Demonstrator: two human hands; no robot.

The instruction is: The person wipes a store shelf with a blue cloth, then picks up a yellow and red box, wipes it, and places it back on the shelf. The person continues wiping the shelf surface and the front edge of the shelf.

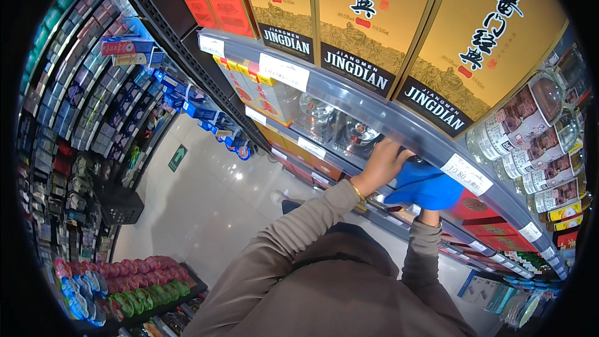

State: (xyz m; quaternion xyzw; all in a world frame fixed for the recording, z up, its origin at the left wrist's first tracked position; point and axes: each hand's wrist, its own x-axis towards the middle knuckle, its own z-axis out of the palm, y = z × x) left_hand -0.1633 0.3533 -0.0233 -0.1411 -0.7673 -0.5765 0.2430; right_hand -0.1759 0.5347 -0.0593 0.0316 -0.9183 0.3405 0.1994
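Observation:
My left hand (383,164), with a gold bracelet at the wrist, reaches in beneath the upper shelf edge (374,107). Its fingertips are near a dark object by the blue cloth and are partly hidden. The bright blue cloth (423,185) hangs over my right hand, of which only the wrist shows below it. Behind and left of my left hand, clear glass bottles (358,131) stand on the lower shelf. Large golden liquor boxes (369,32) line the shelf above. What the fingers of my right hand do under the cloth is hidden.
Labelled glass bottles (519,121) stand at the right of the upper shelf. Red and white boxes (264,93) sit on the lower shelf. Across the tiled floor (215,187) are curved-looking shelves of packages and a black basket (119,203). Pink and green packs (140,281) fill a low display.

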